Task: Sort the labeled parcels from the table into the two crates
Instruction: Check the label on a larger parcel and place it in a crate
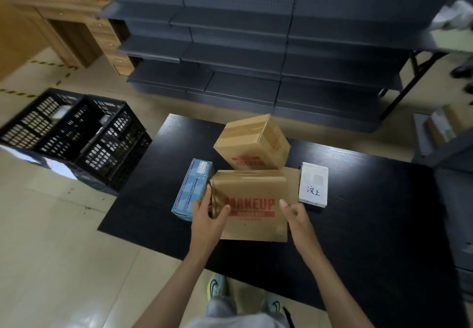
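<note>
Head view. Edges of the frame are smeared, and the far right is a blur of pale shapes that can't be identified. Both black crates on the floor hold something pale; it can't be made out through the mesh. A strip of tan cardboard (291,179) shows past the right side of the MAKEUP box (253,215), mostly hidden, so whether it is a sheet or another box can't be told. The small print under "MAKEUP" is unreadable. The person is cut off at the bottom, with only forearms, grey clothing and green-yellow shoes (216,285) showing.

The MAKEUP box sits at the near middle of the bench (358,212), between both hands. The left hand (207,212) grips its left edge: fingers (207,192) down the side, squeezed against the blue box (190,189), thumb on the printed face. The right hand (294,212) is at the box's right edge with fingers loosely apart and one tip over the face; actual contact can't be told.

The rear cardboard box (250,140) stands just behind, turned at an angle, its red print upside down. The white box (314,184) with handwritten characters lies to the right, apart from the hands.

The bench is black wood-grain. The left crate (28,128) and right crate (112,148) stand side by side, touching, on the pale floor (51,251) to the bench's left. Dark shelving (230,33) stands behind, and a wooden desk (38,20) is at upper left.
</note>
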Available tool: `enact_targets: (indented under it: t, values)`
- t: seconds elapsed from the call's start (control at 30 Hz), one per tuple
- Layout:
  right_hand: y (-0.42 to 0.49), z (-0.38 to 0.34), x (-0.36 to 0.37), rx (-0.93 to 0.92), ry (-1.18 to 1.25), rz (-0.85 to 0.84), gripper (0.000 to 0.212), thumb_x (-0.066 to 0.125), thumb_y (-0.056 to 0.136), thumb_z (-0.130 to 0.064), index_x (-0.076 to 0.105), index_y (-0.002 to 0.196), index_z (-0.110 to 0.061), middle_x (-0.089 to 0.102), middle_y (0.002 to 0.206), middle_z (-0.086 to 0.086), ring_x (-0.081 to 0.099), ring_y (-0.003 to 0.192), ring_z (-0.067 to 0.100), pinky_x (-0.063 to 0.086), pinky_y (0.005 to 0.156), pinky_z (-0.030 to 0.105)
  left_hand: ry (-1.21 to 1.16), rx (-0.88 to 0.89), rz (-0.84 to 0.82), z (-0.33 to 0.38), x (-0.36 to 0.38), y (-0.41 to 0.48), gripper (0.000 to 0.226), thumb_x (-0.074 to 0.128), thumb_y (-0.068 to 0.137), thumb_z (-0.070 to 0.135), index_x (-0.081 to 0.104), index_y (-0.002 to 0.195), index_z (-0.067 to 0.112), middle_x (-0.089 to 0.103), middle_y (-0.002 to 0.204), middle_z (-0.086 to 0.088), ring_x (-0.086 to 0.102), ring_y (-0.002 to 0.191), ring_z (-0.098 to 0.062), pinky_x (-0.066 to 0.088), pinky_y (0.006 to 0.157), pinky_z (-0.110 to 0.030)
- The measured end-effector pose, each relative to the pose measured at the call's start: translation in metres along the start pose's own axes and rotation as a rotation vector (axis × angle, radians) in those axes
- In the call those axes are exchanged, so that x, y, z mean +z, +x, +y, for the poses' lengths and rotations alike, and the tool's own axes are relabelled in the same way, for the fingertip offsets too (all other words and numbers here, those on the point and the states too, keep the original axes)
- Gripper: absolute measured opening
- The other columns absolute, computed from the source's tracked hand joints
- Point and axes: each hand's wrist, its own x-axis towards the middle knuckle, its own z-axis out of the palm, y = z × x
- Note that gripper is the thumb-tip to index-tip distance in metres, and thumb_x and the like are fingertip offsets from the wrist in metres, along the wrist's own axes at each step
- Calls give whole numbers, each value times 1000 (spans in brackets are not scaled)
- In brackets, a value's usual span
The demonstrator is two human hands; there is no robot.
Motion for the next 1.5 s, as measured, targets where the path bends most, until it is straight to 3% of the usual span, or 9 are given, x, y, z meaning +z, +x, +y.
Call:
enact_targets:
  t: [0.1,0.23,0.33,0.43,0.57,0.87,1.03,1.3,1.5]
  values:
    - [-1,-3,3,70,125,46,73,50,75,-95,60,107,-29,73,108,-4,68,103,18,54,92,47,-28,57,-26,1,-5,-11,80,77,92,35,36,161,40,44,126,10,59,121,-6,50,103,-26]
    - [-9,-16,11,104,299,92,52,48,88,-80,65,97,-32,74,99,-3,69,93,18,56,83,43,-104,41,-126,-2,-11,-16,83,69,92,-5,39,153,42,44,140,24,52,117,22,52,91,-9]
    - [-10,-15,21,160,318,155,78,50,68,-99,65,100,-29,75,104,3,71,99,24,57,93,52,-151,16,-193,-7,-17,-18,87,64,88,-14,43,152,41,47,142,34,50,125,18,52,87,-9]
    - [-9,-12,28,189,323,203,91,49,58,-104,72,99,-25,79,98,4,74,97,27,58,92,54,-177,7,-220,-19,-24,-16,85,66,88,-12,45,153,38,51,148,28,49,137,2,53,97,-17]
    - [-6,-5,36,217,314,272,71,56,84,-82,71,98,-14,78,97,9,73,94,28,59,91,52,-218,-46,-216,-30,-30,-15,74,69,91,-9,47,149,32,55,151,11,55,139,-14,47,116,-39]
    - [-14,4,41,292,454,236,63,56,85,-81,69,106,-23,77,105,5,70,102,28,55,95,55,-193,-82,-239,-24,-39,-4,59,68,99,6,48,150,28,53,144,13,60,129,-8,53,104,-28]
    - [-7,13,33,333,435,319,57,67,86,-69,70,107,-17,75,110,6,69,105,28,54,97,58,-219,-127,-208,-24,-33,4,39,75,90,41,67,126,29,64,131,3,68,119,-15,55,106,-49]
    - [-18,26,19,181,388,104,55,74,82,-55,64,124,-20,74,122,1,68,118,25,54,101,58,-172,-198,-194,-17,-33,9,36,67,100,45,55,110,13,70,110,-6,70,99,-15,57,82,-32]
    - [-25,38,8,114,242,-132,61,77,91,-21,53,144,-38,69,134,-5,65,124,17,55,103,47,-170,-161,-252,-31,-51,20,60,81,91,33,49,142,33,59,133,7,60,121,-13,53,105,-42]
